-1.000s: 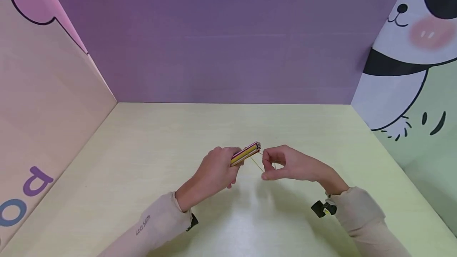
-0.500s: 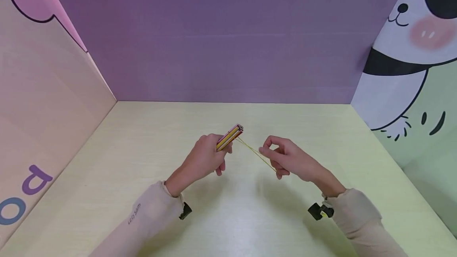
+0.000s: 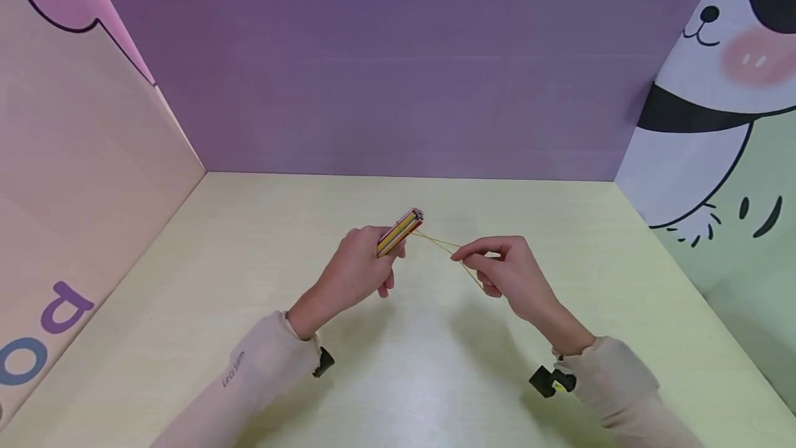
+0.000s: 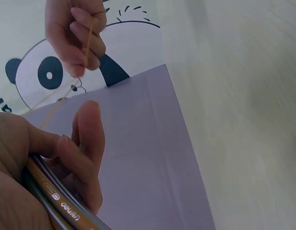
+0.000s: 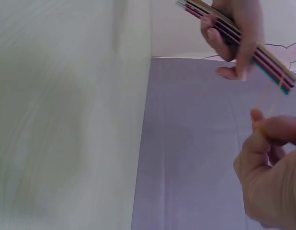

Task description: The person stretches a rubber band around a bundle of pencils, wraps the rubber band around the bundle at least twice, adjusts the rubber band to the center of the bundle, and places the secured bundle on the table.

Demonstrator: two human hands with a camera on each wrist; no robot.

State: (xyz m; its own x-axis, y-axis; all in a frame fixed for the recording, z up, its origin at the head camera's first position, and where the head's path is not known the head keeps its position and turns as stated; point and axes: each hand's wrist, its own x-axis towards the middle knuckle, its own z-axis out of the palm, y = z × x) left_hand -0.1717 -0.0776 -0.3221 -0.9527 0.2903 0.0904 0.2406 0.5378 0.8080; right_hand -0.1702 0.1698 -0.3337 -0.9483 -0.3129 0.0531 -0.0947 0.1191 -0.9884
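A bundle of pencils (image 3: 400,232), striped in yellow, dark red and other colours, slants up and to the right in my left hand (image 3: 354,268), whose fingers grip it. From near the bundle's upper end a thin yellow rubber band (image 3: 435,240) stretches across to my right hand (image 3: 513,272). The right thumb and forefinger pinch the band where its strands meet, and a loop runs on past the other fingers. In the right wrist view the band (image 5: 281,82) passes round the pencils (image 5: 272,67) close to their end. Printed lettering shows on one pencil (image 4: 62,203) in the left wrist view.
Both hands are above a pale wooden tabletop (image 3: 249,227). A purple panel (image 3: 404,68) stands behind it, with a pink panel (image 3: 93,157) at left and a panda-printed panel (image 3: 734,240) at right. Each wrist carries a small black camera mount (image 3: 544,380).
The left hand and pencils have moved left and up, drawing the band out longer. The right hand has let its fingers shift and now pinches the band's strands together.
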